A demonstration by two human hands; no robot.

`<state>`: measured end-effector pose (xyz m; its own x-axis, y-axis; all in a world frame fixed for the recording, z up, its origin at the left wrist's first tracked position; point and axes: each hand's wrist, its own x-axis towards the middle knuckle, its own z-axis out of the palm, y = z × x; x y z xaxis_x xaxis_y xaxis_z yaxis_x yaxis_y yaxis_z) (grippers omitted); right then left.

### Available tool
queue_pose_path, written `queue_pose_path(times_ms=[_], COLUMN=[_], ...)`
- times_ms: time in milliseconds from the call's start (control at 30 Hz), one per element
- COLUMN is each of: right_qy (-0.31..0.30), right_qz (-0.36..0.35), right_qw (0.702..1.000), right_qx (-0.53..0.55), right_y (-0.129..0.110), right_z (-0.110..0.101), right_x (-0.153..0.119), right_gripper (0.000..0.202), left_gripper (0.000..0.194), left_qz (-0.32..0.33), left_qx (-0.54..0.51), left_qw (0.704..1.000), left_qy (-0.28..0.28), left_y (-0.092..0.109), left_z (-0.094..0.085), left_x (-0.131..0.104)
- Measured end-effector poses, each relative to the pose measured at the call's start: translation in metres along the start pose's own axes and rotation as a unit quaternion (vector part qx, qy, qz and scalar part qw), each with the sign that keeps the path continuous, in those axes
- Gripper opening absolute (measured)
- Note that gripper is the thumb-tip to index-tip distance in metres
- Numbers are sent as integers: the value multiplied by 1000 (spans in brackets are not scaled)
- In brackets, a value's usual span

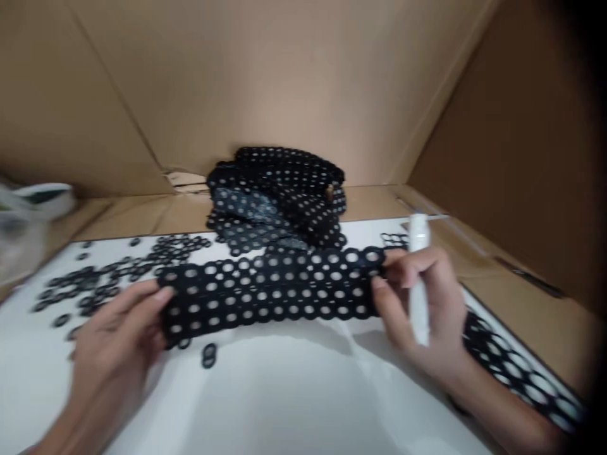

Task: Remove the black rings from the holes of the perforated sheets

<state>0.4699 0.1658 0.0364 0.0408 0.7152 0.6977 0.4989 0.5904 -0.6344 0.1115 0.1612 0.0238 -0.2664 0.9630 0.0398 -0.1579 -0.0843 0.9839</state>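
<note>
A black perforated strip [279, 287], with rows of round holes like rings joined together, is stretched level above the white surface. My left hand [118, 335] pinches its left end between thumb and fingers. At the right end, my right hand [427, 303] grips the strip between thumb and fingertips. That same hand also keeps a white pen-like tube [418, 284] upright against its palm, partly behind the fingers. Loose black rings [208, 355] lie beneath the strip near my left hand.
Behind the strip sits a heaped pile of similar black perforated material [279, 196]. Scattered black rings [95, 278] cover the back left of the white board [265, 404]. Another perforated black piece [521, 373] runs along the right edge. Cardboard walls [303, 82] enclose the back; a white bowl [52, 197] stands far left.
</note>
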Motion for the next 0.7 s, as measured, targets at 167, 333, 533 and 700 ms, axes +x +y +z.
queue_pose_path(times_ms=[167,333,533,700], right_qy=[19,15,27,33], right_qz=[32,58,77,89], right_qw=[999,995,991,989], right_qx=[-31,-83,-108,-115], right_y=[20,31,42,49], right_z=[1,2,0,-1], right_x=[8,10,8,7], right_gripper=[32,25,23,23], left_gripper=[20,22,20,20], left_qz=[46,72,75,67], left_qx=[101,125,127,123], left_qw=[994,989,987,987], left_qy=[-7,-31,-63,-79], left_y=[-4,-5,-7,-2], left_z=[0,-1,-5,-3], left_x=[-4,-9,-8,-10])
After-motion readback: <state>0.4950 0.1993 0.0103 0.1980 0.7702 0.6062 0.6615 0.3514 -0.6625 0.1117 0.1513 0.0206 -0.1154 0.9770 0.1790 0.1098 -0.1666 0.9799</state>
